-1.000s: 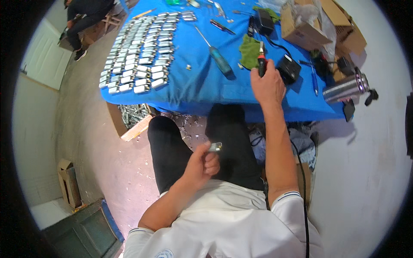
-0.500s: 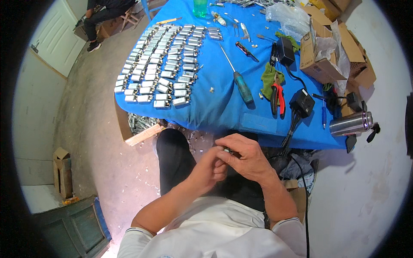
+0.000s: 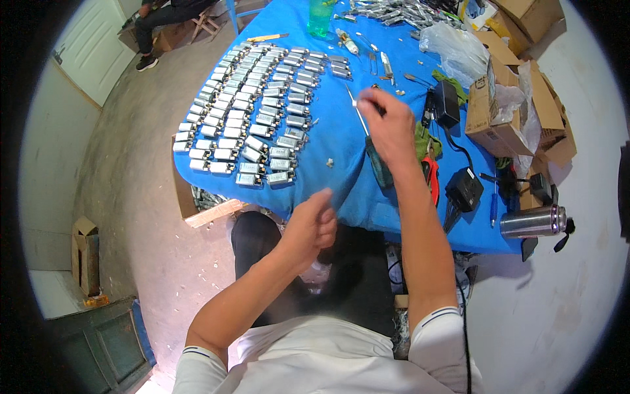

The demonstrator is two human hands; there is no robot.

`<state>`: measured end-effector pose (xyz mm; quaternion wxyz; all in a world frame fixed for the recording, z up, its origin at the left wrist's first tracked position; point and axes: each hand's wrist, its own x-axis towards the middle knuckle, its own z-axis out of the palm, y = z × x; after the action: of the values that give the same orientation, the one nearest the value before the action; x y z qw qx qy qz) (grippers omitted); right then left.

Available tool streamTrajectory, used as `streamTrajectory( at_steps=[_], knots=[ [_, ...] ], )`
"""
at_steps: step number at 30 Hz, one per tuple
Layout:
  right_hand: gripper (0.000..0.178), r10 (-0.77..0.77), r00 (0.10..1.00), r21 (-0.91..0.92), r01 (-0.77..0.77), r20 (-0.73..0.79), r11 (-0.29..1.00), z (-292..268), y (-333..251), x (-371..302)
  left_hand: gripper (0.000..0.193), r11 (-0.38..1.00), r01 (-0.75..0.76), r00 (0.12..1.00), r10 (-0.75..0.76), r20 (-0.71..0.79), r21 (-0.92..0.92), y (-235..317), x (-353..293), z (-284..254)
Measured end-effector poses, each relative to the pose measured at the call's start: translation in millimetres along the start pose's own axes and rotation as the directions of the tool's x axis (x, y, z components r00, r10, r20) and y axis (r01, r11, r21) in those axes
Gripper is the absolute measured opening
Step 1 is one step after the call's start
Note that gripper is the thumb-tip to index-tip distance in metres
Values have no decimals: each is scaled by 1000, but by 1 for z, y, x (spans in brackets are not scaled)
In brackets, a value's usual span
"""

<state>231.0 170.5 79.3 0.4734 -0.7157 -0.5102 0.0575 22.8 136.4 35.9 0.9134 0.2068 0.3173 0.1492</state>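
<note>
My right hand (image 3: 392, 128) is raised over the blue cloth table, its fingertips pinched together with a small pale bit (image 3: 355, 103) showing at them. It hovers above a screwdriver (image 3: 377, 161) with a teal handle and partly covers it. My left hand (image 3: 310, 228) is just off the table's near edge, its fingers curled in. What it holds, if anything, is hidden. Left of both hands, small silver oblong metal parts (image 3: 230, 143) lie in several rows. Red-handled pliers (image 3: 431, 176) lie right of my right forearm.
A cardboard box (image 3: 489, 108), a black adapter (image 3: 464, 189) with cables and a steel flask (image 3: 533, 222) line the right side. At the back are a green container (image 3: 320, 18) and a heap of metal pieces (image 3: 394, 12). A seated person's leg (image 3: 146, 39) shows far left.
My hands were together above my lap around a small object. They have parted: the right has gone forward over the table, the left has stayed near the edge. The view has shifted slightly.
</note>
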Motion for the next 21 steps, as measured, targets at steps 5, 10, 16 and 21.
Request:
streamTrajectory(
  at_steps=[5,10,16,21],
  knots=[
    [27,-78,996,-75,76,-32,994,63,55,73,38,994,-72,986,84,-147,85,-3,20,14],
    [31,-6,997,-73,11,79,997,94,70,85,35,974,-84,987,111,-119,213,-12,27,12],
    [32,-16,999,-197,25,44,980,77,67,82,34,959,-81,989,111,-95,273,-10,24,14],
    [25,69,978,-482,34,195,876,34,47,22,33,941,-102,986,138,-91,322,-14,27,14]
  ],
)
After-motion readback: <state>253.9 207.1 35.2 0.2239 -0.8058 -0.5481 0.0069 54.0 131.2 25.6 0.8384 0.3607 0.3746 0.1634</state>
